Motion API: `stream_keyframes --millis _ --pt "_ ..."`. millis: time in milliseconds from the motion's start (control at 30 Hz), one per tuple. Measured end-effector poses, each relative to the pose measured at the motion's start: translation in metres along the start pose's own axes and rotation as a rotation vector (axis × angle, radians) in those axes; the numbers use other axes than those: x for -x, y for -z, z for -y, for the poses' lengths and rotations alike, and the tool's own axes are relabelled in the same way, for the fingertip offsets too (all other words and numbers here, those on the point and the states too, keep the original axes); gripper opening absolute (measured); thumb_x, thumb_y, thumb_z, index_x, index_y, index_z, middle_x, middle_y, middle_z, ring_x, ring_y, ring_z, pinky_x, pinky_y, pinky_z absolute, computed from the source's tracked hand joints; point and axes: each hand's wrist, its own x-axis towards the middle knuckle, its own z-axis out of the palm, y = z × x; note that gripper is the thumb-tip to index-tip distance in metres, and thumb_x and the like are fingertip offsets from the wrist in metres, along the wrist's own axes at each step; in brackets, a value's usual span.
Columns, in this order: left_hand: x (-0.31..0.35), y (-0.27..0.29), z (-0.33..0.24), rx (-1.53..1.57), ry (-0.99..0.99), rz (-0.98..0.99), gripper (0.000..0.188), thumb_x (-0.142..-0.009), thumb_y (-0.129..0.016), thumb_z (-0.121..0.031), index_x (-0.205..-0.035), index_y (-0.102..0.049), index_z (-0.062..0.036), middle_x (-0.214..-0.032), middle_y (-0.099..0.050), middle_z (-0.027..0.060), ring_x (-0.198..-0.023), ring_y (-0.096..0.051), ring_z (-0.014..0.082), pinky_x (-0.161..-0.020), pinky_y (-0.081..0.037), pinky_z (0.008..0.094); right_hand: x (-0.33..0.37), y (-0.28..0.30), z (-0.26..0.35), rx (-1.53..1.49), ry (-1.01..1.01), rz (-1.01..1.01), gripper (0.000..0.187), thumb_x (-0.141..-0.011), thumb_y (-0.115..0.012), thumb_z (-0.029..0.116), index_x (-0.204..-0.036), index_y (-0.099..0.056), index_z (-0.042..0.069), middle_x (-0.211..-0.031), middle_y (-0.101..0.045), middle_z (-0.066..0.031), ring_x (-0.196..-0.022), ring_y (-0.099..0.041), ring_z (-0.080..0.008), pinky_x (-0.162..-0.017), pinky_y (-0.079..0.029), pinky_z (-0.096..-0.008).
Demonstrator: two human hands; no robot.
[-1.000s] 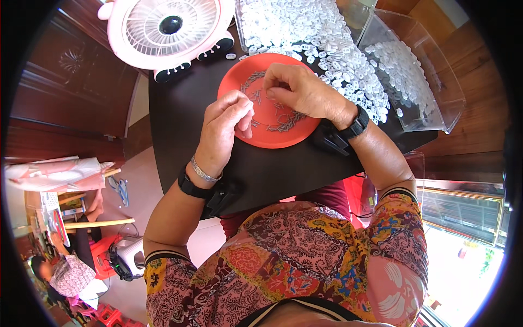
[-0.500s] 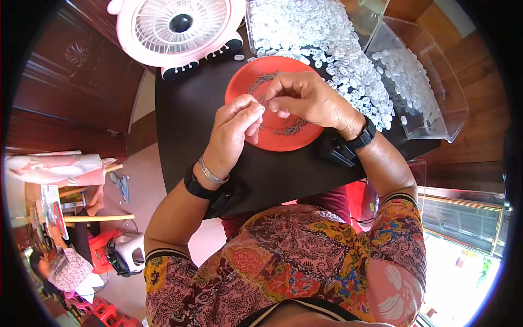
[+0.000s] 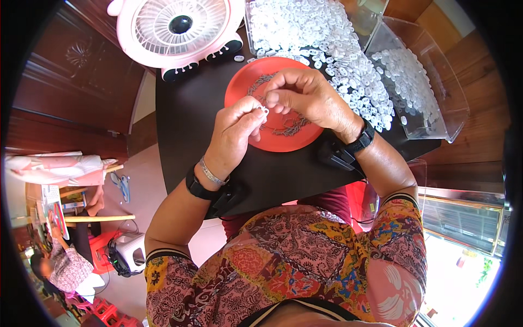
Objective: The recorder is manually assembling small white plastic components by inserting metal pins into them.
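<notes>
My left hand pinches a small white plastic piece with holes between thumb and forefinger. Close beside it, at the upper right, my right hand has its thumb and forefinger pressed together. Whatever sits between those fingertips is too small to make out. Both hands are above a round red plate. Small grey metal pins lie scattered on the plate, partly hidden by my hands.
Loose white oval pieces spread over the dark table to the right, beside clear bins of the same pieces. A pink fan stands at the far left. At lower left, another person is across the room.
My left hand has shifted slightly, and more of the white piece shows beyond its fingertips. My right hand's thumb and forefinger have drawn closer together and moved a little right.
</notes>
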Motion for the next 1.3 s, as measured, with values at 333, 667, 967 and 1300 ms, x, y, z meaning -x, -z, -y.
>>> stream_keyframes --millis 333,667,967,1300 --pt "0.001 -0.003 0.004 0.05 -0.073 -0.053 0.024 -0.091 -0.051 -0.02 -0.079 -0.056 0.0 -0.063 -0.049 0.0018 -0.059 -0.047 0.0104 -0.058 -0.04 0.0242 -0.001 -0.004 -0.005 -0.057 -0.028 0.01 0.013 -0.09 -0.062 0.018 -0.094 -0.065 0.005 -0.082 -0.063 0.002 -0.071 -0.054 -0.0036 -0.062 -0.045 -0.0192" --pt "0.003 -0.001 0.0 -0.031 -0.012 -0.083 0.02 -0.087 -0.051 -0.016 -0.076 -0.055 -0.0001 -0.062 -0.048 0.0008 -0.056 -0.045 0.0091 -0.055 -0.037 0.0231 0.001 -0.005 0.001 0.071 0.043 0.044 0.007 -0.089 -0.059 0.006 -0.092 -0.06 0.0 -0.087 -0.061 -0.0015 -0.082 -0.055 -0.0085 -0.076 -0.045 -0.0235" --pt "0.003 -0.001 -0.002 -0.054 -0.005 -0.074 0.02 -0.087 -0.051 -0.015 -0.074 -0.054 -0.0001 -0.06 -0.046 0.0005 -0.054 -0.045 0.0084 -0.052 -0.036 0.0223 0.001 -0.005 0.0 0.128 0.094 0.041 0.004 -0.09 -0.058 0.004 -0.091 -0.06 0.0 -0.086 -0.059 -0.0005 -0.081 -0.053 -0.0073 -0.074 -0.044 -0.0229" --pt "0.004 -0.002 -0.001 -0.085 -0.012 -0.056 0.021 -0.087 -0.05 -0.015 -0.072 -0.052 -0.0005 -0.059 -0.044 -0.0004 -0.053 -0.042 0.0077 -0.051 -0.036 0.0225 0.002 -0.005 0.004 0.246 0.136 0.078 0.005 -0.09 -0.057 0.005 -0.088 -0.058 0.0 -0.08 -0.057 -0.001 -0.076 -0.051 -0.0083 -0.069 -0.043 -0.0242"
